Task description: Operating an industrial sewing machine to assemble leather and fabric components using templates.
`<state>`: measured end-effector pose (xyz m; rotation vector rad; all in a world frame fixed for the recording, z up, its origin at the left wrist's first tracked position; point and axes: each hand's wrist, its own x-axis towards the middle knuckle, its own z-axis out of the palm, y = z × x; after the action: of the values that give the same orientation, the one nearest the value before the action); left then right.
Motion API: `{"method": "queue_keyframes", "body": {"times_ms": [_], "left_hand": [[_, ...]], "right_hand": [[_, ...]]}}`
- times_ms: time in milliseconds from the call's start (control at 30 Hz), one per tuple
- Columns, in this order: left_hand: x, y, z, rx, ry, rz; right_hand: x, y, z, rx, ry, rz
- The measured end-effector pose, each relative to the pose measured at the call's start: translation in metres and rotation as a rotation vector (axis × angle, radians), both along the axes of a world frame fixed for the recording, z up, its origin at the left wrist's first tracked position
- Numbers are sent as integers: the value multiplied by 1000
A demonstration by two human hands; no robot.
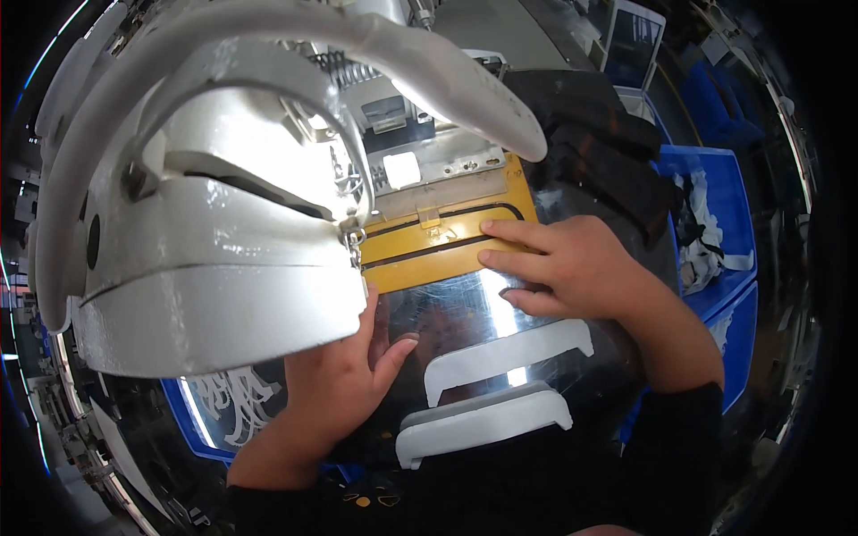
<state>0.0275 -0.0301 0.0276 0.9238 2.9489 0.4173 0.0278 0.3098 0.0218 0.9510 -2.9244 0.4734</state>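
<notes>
Yellow template, flat on the shiny metal worktop, its long axis crosswise, right end angled slightly away from the person; dark slots run lengthwise. The right hand rests spread fingers on it, gripping nothing. The left hand has its thumb apart; its grip cannot be told, as the glossy white machine head hides fingers and the template's left end. Nearer lie white bracket-shaped strips; right, a blue bin.
</notes>
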Motion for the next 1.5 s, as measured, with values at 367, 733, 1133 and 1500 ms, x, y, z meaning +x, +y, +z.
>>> {"method": "queue_keyframes", "body": {"times_ms": [367,733,1133,1500], "left_hand": [[2,1,-7,25,-64,84],[0,3,-7,15,-54,78],[0,-1,-8,-18,-89,96],[0,-5,-5,-59,-65,103]], "right_hand": [[0,1,-5,-29,2,40],[-1,2,-8,-55,-15,59],[-1,4,-12,-52,-3,61],[-1,4,-11,-26,-50,60]]}}
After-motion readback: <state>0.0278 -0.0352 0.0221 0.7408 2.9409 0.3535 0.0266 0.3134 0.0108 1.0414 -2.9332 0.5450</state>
